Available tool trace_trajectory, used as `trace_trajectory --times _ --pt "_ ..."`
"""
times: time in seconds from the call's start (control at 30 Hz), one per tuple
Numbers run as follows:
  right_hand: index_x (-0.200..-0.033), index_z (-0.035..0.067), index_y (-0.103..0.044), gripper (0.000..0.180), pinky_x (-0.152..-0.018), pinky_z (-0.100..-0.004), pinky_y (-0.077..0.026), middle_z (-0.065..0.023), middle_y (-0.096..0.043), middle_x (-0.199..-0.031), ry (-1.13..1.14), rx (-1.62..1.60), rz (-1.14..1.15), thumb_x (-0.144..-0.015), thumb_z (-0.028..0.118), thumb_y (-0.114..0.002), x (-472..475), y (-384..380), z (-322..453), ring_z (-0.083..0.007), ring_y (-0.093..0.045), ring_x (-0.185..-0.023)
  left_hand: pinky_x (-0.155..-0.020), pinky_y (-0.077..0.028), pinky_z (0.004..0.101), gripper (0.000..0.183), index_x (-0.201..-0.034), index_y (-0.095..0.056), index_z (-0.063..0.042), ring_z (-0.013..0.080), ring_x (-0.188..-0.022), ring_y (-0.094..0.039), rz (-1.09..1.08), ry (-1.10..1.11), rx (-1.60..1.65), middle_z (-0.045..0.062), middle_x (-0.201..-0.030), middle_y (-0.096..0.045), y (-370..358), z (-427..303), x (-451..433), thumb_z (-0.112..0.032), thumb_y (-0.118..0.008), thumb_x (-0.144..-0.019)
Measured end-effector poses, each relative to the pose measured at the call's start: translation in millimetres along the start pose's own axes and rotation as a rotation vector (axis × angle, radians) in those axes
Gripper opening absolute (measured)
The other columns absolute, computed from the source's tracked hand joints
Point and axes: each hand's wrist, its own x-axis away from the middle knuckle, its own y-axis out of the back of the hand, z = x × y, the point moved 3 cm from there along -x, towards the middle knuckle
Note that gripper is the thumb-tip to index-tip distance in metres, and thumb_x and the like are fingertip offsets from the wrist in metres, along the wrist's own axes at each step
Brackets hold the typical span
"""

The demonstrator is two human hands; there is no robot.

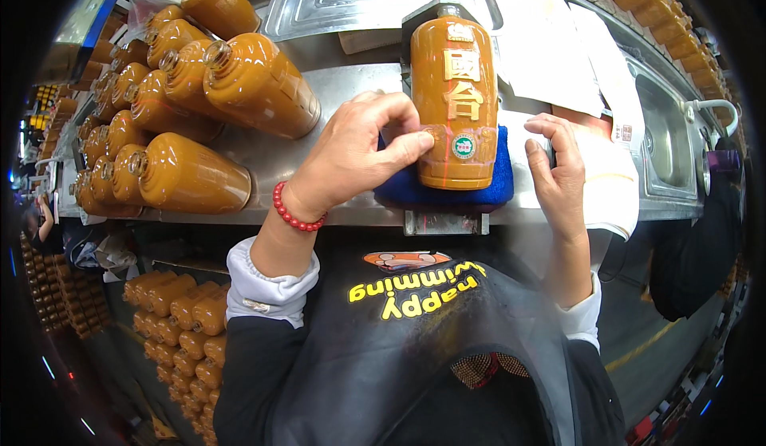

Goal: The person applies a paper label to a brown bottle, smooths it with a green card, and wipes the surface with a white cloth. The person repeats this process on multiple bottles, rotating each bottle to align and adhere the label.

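Observation:
A brown glazed bottle with raised gold characters [455, 87] lies on its back on a blue cloth [504, 174], its neck pointing away from me. Around its lower body runs a clear strip, with a round green and white emblem [463, 146] on it. My left hand [359, 147], with a red bead bracelet at the wrist, has thumb and forefinger together at the left edge of that strip; whether they pinch the strip cannot be made out. To the right of the bottle my right hand [556, 165] is raised, fingers curled and apart, touching neither bottle nor cloth.
Several brown bottles [257, 87] stand grouped on the steel bench at left. A metal tray [371, 12] lies beyond the bottle. White sheets [538, 39] and a white cloth [610, 194] are at right, beside a steel sink [664, 129]. More bottles [179, 320] are stacked below the bench at left.

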Motion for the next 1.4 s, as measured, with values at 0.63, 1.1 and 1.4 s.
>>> trace_trajectory --times 0.63,1.1,1.4 --pt "-0.149 -0.002 -0.043 0.073 -0.108 -0.0364 -0.041 -0.0154 -0.057 -0.139 -0.11 -0.299 0.32 -0.092 0.032 -0.073 -9.8 -17.1 21.0 -0.0217 -0.056 -0.12 -0.112 -0.034 0.0416 0.084 -0.143 -0.034 -0.001 0.0294 -0.131 -0.043 -0.247 -0.078 0.196 0.019 -0.137 -0.043 -44.4 26.4 20.7 -0.049 -0.075 -0.088" --pt "-0.106 0.001 -0.058 0.016 -0.076 -0.0249 -0.047 -0.0029 -0.06 -0.093 -0.196 -0.463 0.159 -0.097 0.012 -0.064 -4.5 -6.6 47.6 -0.0093 -0.054 -0.084 -0.117 -0.021 0.05 0.114 -0.154 -0.022 0.003 0.0383 -0.129 -0.043 -0.174 -0.227 -0.292 0.023 -0.141 -0.044 -43.5 35.0 36.1 -0.065 -0.073 -0.079" --pt "-0.108 0.0 -0.058 0.016 -0.076 -0.025 -0.047 -0.003 -0.06 -0.093 -0.278 -0.494 0.13 -0.097 0.011 -0.062 1.5 -14.8 40.3 -0.0093 -0.054 -0.084 -0.116 -0.012 0.0557 0.043 -0.129 -0.066 -0.037 0.0246 -0.133 -0.042 -0.552 -0.372 -0.777 -0.006 -0.129 -0.059 -68.8 -0.6 54.2 -0.029 -0.074 -0.087"
